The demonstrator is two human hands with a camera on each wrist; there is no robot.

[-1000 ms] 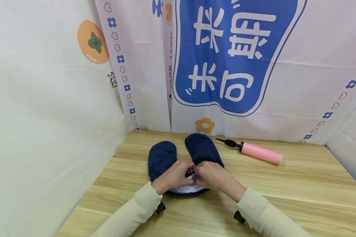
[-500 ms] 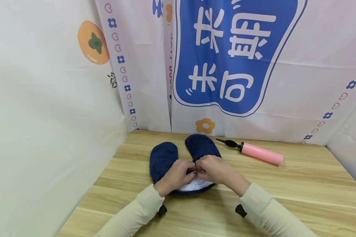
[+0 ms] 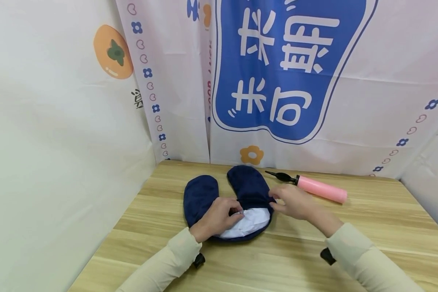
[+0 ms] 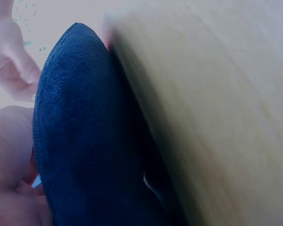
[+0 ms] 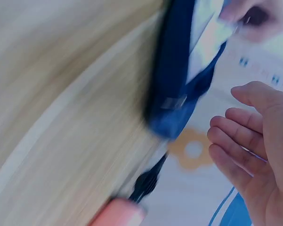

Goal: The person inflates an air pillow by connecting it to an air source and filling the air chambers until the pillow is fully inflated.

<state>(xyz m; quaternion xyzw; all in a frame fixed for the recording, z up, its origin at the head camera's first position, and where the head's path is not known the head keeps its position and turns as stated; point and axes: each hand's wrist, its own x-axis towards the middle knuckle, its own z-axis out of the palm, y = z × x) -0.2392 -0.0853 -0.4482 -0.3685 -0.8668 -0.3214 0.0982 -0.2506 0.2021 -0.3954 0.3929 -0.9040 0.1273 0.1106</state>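
A navy plush U-shaped neck pillow (image 3: 200, 196) lies on the wooden table, its curved part toward the person. The cover is open there, baring a crinkled white inner (image 3: 253, 221). My left hand (image 3: 220, 213) rests over the left of that opening, thumb and fingertips pinching at its edge; in the left wrist view the plush arm of the pillow hides much of the hand. At the pillow's right edge is my right hand (image 3: 293, 201), thumb and fingers apart. The right wrist view shows its fingers (image 5: 233, 157) loosely bent with nothing in them, near a small zipper pull (image 5: 174, 102).
Behind the right hand, a pink hand pump (image 3: 323, 189) with a black nozzle lies on the table (image 3: 379, 227). A printed cloth (image 3: 368, 121) hangs along the back edge, and a white wall (image 3: 58, 162) rises at the left.
My right hand has left the middle of the opening and moved right to the pillow's edge, uncovering more of the white inner. The left hand stays nearly in place.
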